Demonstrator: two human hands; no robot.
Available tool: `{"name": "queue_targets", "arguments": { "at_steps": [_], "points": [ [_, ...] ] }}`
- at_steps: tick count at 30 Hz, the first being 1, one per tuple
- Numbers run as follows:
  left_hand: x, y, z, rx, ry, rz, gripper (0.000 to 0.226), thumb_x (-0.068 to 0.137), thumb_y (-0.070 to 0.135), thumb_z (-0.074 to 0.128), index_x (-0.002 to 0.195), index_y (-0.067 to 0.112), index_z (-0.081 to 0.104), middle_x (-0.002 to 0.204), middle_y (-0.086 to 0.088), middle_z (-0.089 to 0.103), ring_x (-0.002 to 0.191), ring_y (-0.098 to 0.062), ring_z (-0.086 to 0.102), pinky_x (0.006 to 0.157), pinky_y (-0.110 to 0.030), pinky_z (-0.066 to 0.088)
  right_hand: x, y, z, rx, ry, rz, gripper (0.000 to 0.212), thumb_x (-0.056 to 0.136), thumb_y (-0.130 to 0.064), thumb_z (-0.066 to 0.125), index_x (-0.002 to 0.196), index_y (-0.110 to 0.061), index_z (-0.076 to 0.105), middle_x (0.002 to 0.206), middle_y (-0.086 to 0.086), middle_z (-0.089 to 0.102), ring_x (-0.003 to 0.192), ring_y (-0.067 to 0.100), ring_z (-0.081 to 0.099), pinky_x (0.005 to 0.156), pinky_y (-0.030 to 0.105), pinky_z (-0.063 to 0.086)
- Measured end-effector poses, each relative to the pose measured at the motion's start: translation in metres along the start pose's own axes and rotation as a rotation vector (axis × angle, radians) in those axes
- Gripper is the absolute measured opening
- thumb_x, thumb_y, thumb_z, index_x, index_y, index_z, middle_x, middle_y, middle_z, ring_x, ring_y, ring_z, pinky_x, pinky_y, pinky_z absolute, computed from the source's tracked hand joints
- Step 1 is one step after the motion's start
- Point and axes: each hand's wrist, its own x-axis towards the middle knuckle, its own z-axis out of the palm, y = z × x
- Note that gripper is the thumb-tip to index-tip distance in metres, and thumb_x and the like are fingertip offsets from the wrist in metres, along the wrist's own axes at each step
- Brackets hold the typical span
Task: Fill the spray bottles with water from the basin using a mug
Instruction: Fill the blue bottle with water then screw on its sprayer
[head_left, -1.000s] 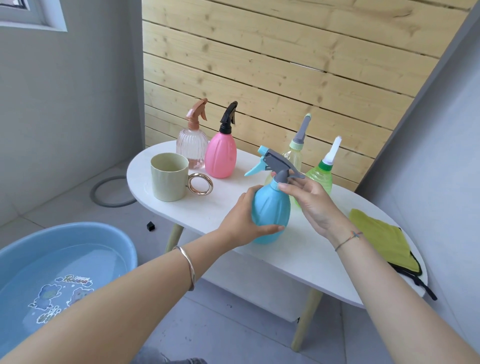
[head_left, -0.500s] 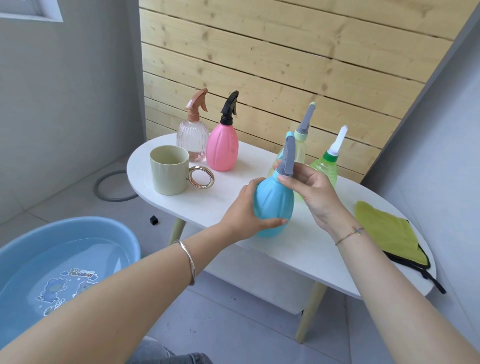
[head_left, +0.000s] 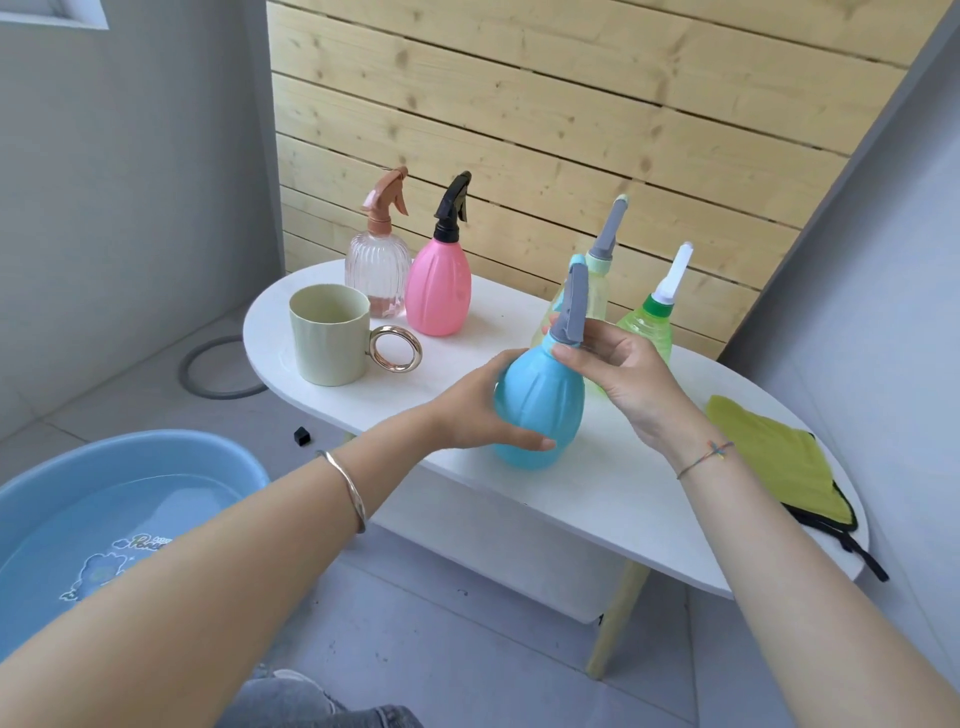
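A blue spray bottle (head_left: 540, 410) stands on the white oval table (head_left: 613, 499). My left hand (head_left: 478, 410) grips its round body from the left. My right hand (head_left: 618, 374) pinches the collar under its grey spray head (head_left: 571, 306), whose nozzle points away from me. A pale green mug (head_left: 327, 338) with a gold ring handle stands at the table's left end. Behind it are a clear ribbed bottle (head_left: 376, 270) and a pink bottle (head_left: 439, 280). Two green bottles, one pale (head_left: 597, 280) and one bright (head_left: 649, 322), stand behind my right hand. A blue basin (head_left: 104, 514) of water sits on the floor at lower left.
A yellow-green cloth (head_left: 774, 452) with black trim lies on the table's right end. A wooden slat wall stands behind the table, and a grey wall is close on the right. A grey ring (head_left: 208, 374) and a small black cube (head_left: 301, 435) lie on the floor.
The blue bottle's spray head has turned from pointing left to pointing away from me. My right hand has shifted round the collar. My left hand has kept its hold on the body.
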Motion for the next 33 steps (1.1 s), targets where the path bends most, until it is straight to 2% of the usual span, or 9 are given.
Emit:
{"name": "queue_targets", "arguments": {
  "at_steps": [3, 6, 8, 11, 14, 16, 20, 24, 33],
  "points": [
    [0.001, 0.001, 0.008, 0.031, 0.083, -0.004, 0.094, 0.062, 0.027, 0.093, 0.137, 0.021, 0.037, 0.129, 0.002, 0.051, 0.114, -0.015, 0.053, 0.094, -0.031, 0.049, 0.002, 0.001, 0.003, -0.078, 0.094, -0.049, 0.022, 0.081, -0.01, 0.073, 0.1, -0.019, 0.069, 0.103, -0.009, 0.071, 0.1, 0.001, 0.063, 0.094, 0.015, 0.043],
    [0.0, 0.006, 0.025, 0.12, 0.214, 0.002, 0.098, 0.061, 0.036, 0.093, 0.136, 0.016, 0.033, 0.127, 0.002, 0.039, 0.112, -0.012, 0.044, 0.098, -0.031, 0.043, 0.001, 0.005, 0.016, -0.146, 0.337, -0.116, 0.02, 0.073, -0.015, 0.081, 0.089, -0.018, 0.069, 0.087, -0.008, 0.07, 0.077, -0.008, 0.06, 0.074, 0.003, 0.039],
    [-0.001, 0.008, 0.031, 0.156, 0.234, 0.012, 0.103, 0.063, 0.039, 0.091, 0.142, 0.015, 0.028, 0.125, 0.002, 0.033, 0.112, -0.01, 0.039, 0.1, -0.028, 0.039, -0.001, 0.008, 0.02, -0.153, 0.385, -0.146, 0.022, 0.072, -0.017, 0.082, 0.089, -0.017, 0.069, 0.087, -0.006, 0.069, 0.076, -0.008, 0.059, 0.072, 0.002, 0.039],
    [0.0, 0.008, 0.023, 0.119, 0.131, -0.019, 0.11, 0.065, 0.04, 0.089, 0.15, 0.024, 0.022, 0.125, 0.0, 0.03, 0.118, -0.012, 0.039, 0.104, -0.024, 0.035, -0.002, 0.007, 0.013, -0.154, 0.305, -0.134, 0.02, 0.076, -0.018, 0.079, 0.091, -0.024, 0.068, 0.092, -0.012, 0.07, 0.088, -0.007, 0.062, 0.082, 0.005, 0.041],
    [0.002, 0.006, 0.007, 0.122, 0.026, -0.019, 0.104, 0.067, 0.033, 0.09, 0.149, 0.027, 0.028, 0.131, 0.0, 0.038, 0.12, -0.012, 0.042, 0.105, -0.025, 0.036, -0.002, 0.01, 0.001, -0.131, 0.1, -0.091, 0.026, 0.084, -0.015, 0.072, 0.109, -0.022, 0.067, 0.116, -0.008, 0.068, 0.115, 0.003, 0.058, 0.107, 0.029, 0.04],
    [0.004, 0.003, 0.003, 0.081, 0.001, -0.017, 0.095, 0.066, 0.03, 0.091, 0.144, 0.026, 0.037, 0.132, 0.004, 0.051, 0.118, -0.011, 0.05, 0.105, -0.031, 0.043, -0.001, 0.012, -0.003, -0.097, 0.035, -0.076, 0.032, 0.086, -0.015, 0.068, 0.118, -0.019, 0.064, 0.126, -0.004, 0.064, 0.124, 0.008, 0.053, 0.112, 0.035, 0.037],
    [0.004, -0.002, 0.008, 0.041, 0.059, -0.019, 0.098, 0.052, 0.045, 0.091, 0.136, 0.025, 0.043, 0.123, 0.007, 0.06, 0.113, -0.014, 0.058, 0.098, -0.038, 0.051, -0.001, 0.015, 0.001, -0.117, 0.11, -0.129, 0.035, 0.084, -0.018, 0.07, 0.118, -0.012, 0.064, 0.122, -0.002, 0.066, 0.12, 0.008, 0.057, 0.109, 0.036, 0.04],
    [0.0, -0.002, 0.018, 0.034, 0.168, -0.011, 0.092, 0.059, 0.037, 0.094, 0.135, 0.022, 0.043, 0.122, 0.007, 0.058, 0.107, -0.015, 0.056, 0.094, -0.038, 0.05, -0.002, 0.019, 0.012, -0.157, 0.233, -0.186, 0.034, 0.085, -0.014, 0.071, 0.118, -0.007, 0.066, 0.117, -0.003, 0.068, 0.114, 0.005, 0.06, 0.103, 0.027, 0.045],
    [-0.005, 0.002, 0.03, 0.096, 0.285, -0.053, 0.091, 0.058, 0.046, 0.092, 0.132, 0.023, 0.044, 0.117, 0.007, 0.06, 0.108, -0.017, 0.058, 0.091, -0.043, 0.05, -0.003, 0.016, 0.019, -0.171, 0.319, -0.168, 0.031, 0.082, -0.016, 0.075, 0.111, -0.022, 0.066, 0.108, -0.011, 0.069, 0.106, -0.003, 0.062, 0.096, 0.02, 0.047]
  ]
}}
